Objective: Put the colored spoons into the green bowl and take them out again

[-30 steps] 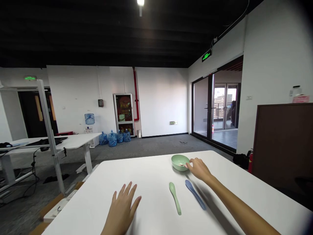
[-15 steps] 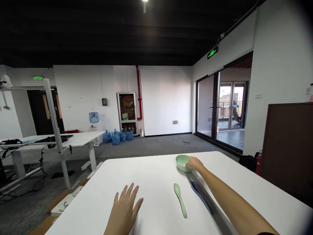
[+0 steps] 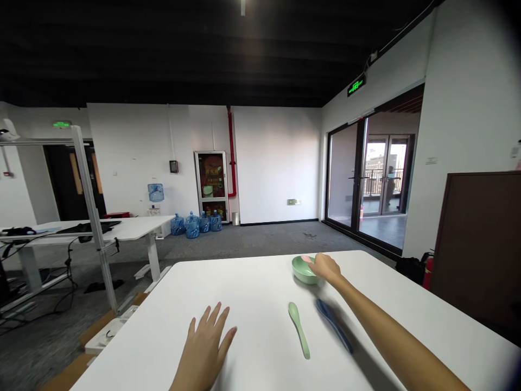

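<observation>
**Right hand:** The right hand (image 3: 326,267) is placed at the right side of a pale green plastic bowl (image 3: 302,270), and the rim appears to be touched.

**Right fingers:** The fingers are kept narrow and bent toward the bowl. A small pink spot is seen at the fingertips, but it is too small to be identified. Whether the bowl is gripped cannot be told.

**Left hand:** The left hand (image 3: 205,347) is held palm down at the near part of a white table (image 3: 252,282).

**Left fingers:** The fingers are spread wide, and nothing is held by them.

**Bowl:** The bowl is set upright on the far part of the table, right of the middle.

**Spoons:** A pale green spoon (image 3: 299,329) is laid between the hands, below the bowl. A dark blue spoon (image 3: 334,326) is laid to its right, beneath the right forearm, and is blurred and shaded.

**Room:** Blue water jugs (image 3: 191,225) are stood by the far wall. A brown cabinet (image 3: 476,233) is seen at the right, and a person (image 3: 391,184) is seen beyond glass doors (image 3: 344,174).
</observation>
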The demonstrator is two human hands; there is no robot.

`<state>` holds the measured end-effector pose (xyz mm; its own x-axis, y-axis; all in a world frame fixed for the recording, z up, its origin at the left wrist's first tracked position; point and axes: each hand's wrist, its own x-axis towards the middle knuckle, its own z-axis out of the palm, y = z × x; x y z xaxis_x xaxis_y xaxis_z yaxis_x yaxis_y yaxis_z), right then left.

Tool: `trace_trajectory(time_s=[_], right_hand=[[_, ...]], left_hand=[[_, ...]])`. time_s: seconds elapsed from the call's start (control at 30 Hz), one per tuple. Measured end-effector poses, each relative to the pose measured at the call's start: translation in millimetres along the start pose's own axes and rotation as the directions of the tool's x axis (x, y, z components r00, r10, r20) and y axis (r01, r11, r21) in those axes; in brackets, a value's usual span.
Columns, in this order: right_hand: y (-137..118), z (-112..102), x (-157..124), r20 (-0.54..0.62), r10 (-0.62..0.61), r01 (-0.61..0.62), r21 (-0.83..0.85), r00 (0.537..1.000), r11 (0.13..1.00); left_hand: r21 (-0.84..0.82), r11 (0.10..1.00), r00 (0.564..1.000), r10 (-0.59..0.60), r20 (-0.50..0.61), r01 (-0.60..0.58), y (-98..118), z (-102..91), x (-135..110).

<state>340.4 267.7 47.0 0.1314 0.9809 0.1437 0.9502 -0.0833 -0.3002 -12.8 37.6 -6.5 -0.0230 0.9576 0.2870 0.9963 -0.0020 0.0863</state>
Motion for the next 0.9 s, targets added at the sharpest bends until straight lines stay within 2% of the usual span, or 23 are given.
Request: trace_trajectory(time_s=[0.13,0.23,0.37,0.53,0.9], right_hand=[[-1,-19,-35,-0.039,-0.077,0.08,0.062,0.996,0.995],[-1,-22,-68,-0.043,-0.125,0.128,0.102,0.991,0.986],[4,-4,-106,0.015,-0.174,0.171,0.128,0.985,0.977],[10,28,-136,0.047,-0.157,0.153,0.081,0.987,0.985],[10,65,-155,0.114,-0.114,0.112,0.025,0.987,0.993]], left_hand=[[0.015,1.0,1.0,0.005,0.001,-0.005,1,-1.3,-1],[0.015,1.0,1.0,0.012,-0.005,-0.012,2,-2.8,-2],[0.019,1.0,1.0,0.016,-0.005,-0.016,4,-6.4,-3],[0.007,1.0,0.999,0.027,-0.018,-0.027,7,-11.1,-5],[0.021,0.999,0.999,0.032,-0.025,-0.031,4,-5.8,-4]])
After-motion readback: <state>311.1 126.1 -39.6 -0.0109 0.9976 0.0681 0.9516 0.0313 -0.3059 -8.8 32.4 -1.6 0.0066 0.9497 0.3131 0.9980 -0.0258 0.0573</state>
